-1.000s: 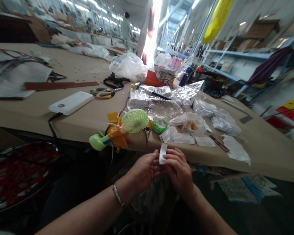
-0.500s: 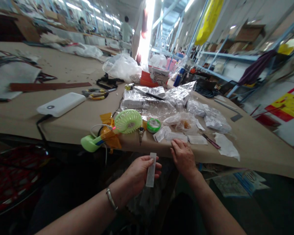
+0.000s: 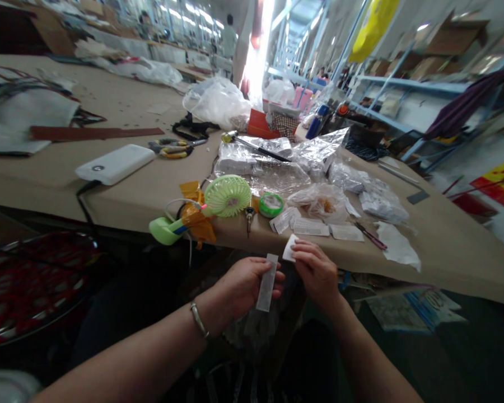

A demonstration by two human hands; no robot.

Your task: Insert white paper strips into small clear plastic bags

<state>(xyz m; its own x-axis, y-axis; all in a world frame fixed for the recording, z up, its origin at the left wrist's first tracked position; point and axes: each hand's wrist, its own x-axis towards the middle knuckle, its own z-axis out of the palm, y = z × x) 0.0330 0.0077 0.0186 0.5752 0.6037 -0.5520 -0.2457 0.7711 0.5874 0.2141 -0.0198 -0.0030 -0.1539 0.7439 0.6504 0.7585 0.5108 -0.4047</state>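
**Off the printed slips with the right hand and back toward the table edge, versus down on them half a second ago**

Going left to right: see a white power bank with a cable plugged in, then a green fan near the table edge with brown tape around its stand.

Next, in front of the edge, find the left hand clamped on a pale strip, thumb on top, fingers behind. Tilted a little, with the lower end sticking out free. Looks light and fairly stiff, judging by that straight free end. Probably smooth too, so might slide under a lazy thumb. Would grip near one end or by the long edges, and not bend hard.

Just right of that, apart from the strip, see the right hand pinching a small white slip, slightly curled. Seems papery: near weightless, soft, easy to crease. Best to take by an edge or corner. Can't tell if printed.

Further right, spot a pink-handled tool, then a torn white sheet.
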